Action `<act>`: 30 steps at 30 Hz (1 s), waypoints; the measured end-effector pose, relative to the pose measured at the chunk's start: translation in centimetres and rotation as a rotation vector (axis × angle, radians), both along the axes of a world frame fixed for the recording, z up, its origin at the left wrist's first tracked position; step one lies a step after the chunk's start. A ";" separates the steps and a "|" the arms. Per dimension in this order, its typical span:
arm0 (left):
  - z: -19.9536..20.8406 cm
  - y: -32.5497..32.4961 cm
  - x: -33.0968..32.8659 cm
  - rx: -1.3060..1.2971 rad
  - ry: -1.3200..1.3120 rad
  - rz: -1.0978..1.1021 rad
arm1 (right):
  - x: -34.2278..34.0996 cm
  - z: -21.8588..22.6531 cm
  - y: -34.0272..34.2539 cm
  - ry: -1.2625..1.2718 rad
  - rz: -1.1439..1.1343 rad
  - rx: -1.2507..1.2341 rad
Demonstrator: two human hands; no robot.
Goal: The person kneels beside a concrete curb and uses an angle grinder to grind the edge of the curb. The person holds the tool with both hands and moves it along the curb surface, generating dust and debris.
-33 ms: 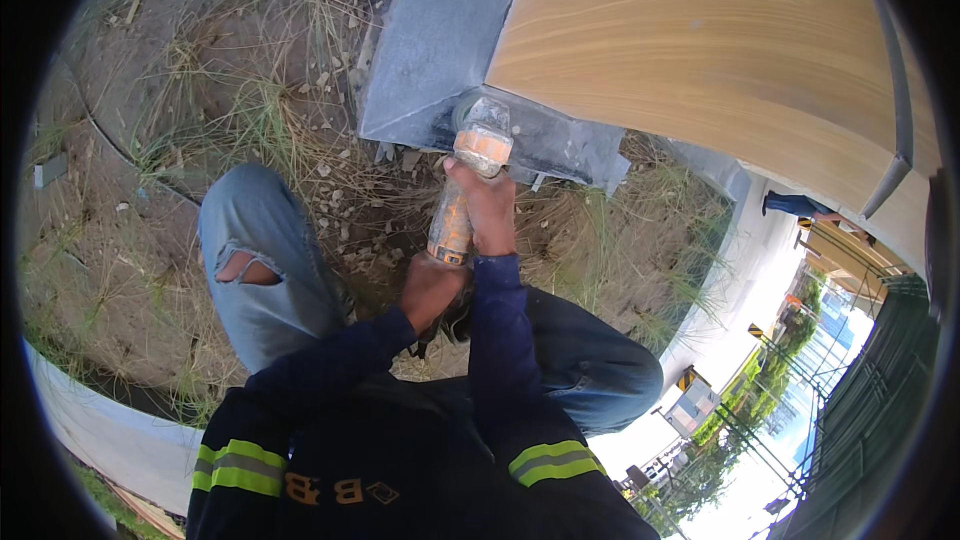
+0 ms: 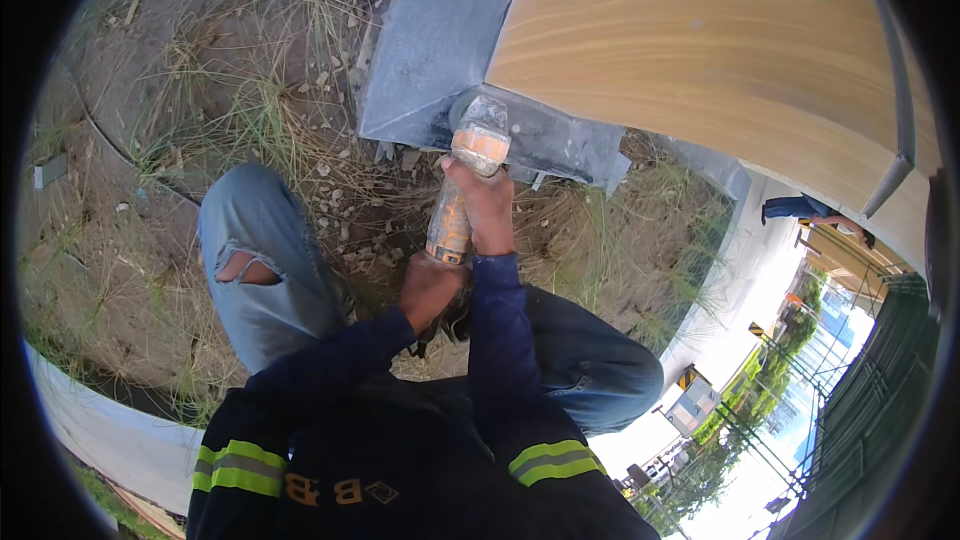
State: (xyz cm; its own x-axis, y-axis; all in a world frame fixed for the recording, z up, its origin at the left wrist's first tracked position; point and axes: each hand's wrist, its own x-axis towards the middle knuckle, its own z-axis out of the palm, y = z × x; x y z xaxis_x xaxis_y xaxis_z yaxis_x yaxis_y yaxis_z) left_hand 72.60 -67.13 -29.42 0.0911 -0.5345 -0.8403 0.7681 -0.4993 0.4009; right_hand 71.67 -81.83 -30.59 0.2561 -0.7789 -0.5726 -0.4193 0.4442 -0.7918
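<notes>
A worn angle grinder (image 2: 449, 225), orange and grey and caked with dust, points away from me toward a wall's base. My left hand (image 2: 430, 290) is wrapped round its rear end. Farther forward, my right hand (image 2: 486, 208) closes on the body just behind the head, thumb on the left side. The grinder's head lies against the grey base slab (image 2: 425, 50), near its inner corner. Part of a round disc (image 2: 462, 108) shows beside the head; the rest is hidden under it.
A tan wood-grained panel (image 2: 690, 50) rises right of the slab. Dry grass and stone chips cover the soil (image 2: 160, 270). A dark cable (image 2: 110, 140) runs toward my left knee (image 2: 260, 250). Another person (image 2: 800, 208) is far off at right, near a white kerb (image 2: 740, 280).
The grinder's head has shifted very slightly to the left along the grey slab, with both hands still round the tool.
</notes>
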 end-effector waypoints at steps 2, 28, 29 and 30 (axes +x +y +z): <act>-0.3 -0.1 -0.1 -0.030 -0.062 0.024 | 0.0 -0.2 0.2 -0.006 0.005 -0.010; -1.1 -1.1 0.4 -0.047 -0.123 -0.038 | 0.2 -0.1 -1.0 -0.050 -0.012 0.001; -0.8 -1.1 0.4 -0.014 -0.113 -0.053 | 0.1 -0.1 -0.8 -0.038 -0.020 0.007; -0.3 -1.2 0.3 0.016 -0.102 -0.067 | -0.1 0.1 -0.7 -0.024 -0.026 0.011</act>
